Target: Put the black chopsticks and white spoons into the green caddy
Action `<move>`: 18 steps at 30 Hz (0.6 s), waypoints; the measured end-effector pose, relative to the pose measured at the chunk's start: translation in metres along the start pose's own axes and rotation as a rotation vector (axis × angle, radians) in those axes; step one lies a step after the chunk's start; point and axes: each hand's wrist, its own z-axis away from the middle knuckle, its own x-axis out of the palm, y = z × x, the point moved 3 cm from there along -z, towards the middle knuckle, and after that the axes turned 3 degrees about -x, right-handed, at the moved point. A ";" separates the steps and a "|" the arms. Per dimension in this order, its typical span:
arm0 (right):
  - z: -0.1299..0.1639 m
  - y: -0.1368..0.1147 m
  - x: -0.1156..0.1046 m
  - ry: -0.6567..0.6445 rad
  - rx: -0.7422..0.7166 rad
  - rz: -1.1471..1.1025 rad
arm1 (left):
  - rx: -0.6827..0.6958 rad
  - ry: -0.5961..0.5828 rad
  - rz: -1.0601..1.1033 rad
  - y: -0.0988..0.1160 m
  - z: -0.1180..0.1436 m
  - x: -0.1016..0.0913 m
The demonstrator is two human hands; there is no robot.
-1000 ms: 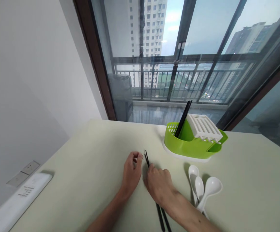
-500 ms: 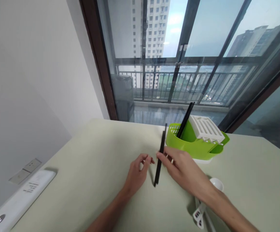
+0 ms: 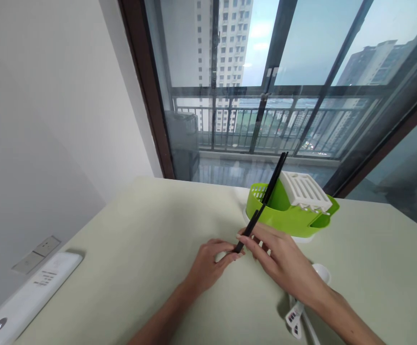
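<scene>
Black chopsticks slant above the desk, near the green holder. The right hand pinches them between thumb and fingers; the left hand has its thumb and fingers drawn nearly together at their lower end. More chopsticks lean in the holder. White spoons lie by the right wrist, partly hidden.
</scene>
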 end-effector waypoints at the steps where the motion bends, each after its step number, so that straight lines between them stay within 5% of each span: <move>1: 0.000 0.002 0.002 -0.002 -0.001 0.000 | -0.001 0.006 -0.008 0.000 0.000 0.000; 11: -0.001 0.007 0.007 -0.010 0.019 -0.055 | -0.026 -0.007 -0.033 -0.003 -0.002 -0.001; 18: -0.006 -0.020 -0.027 0.290 0.041 -0.091 | -0.060 -0.026 -0.013 0.000 -0.002 -0.001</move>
